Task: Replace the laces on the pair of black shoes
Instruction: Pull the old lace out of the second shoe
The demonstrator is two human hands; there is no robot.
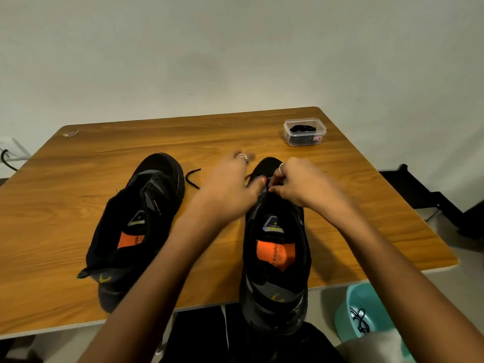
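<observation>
Your right shoe (277, 247) sits w/ its heel hanging over the counter (366, 205) near edge; bare wood runs from the shoe to the far edge. Left shoe (136, 226) lies left of it, tipped sideways, fully on the counter. Both hands meet over the right shoe's eyelets: left hand (230, 184) and right hand (298, 182) each pinch the black lace (192, 178), whose loose end trails left. Clear tub (305, 132) of laces sits beyond the shoe, right. Teal bin (366, 313) below.

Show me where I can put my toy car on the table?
Bare wood lies behind the left shoe toward the far left corner, and right of the right shoe, in front of the plastic box. Between the shoes is crowded with arms and a lace end.
</observation>
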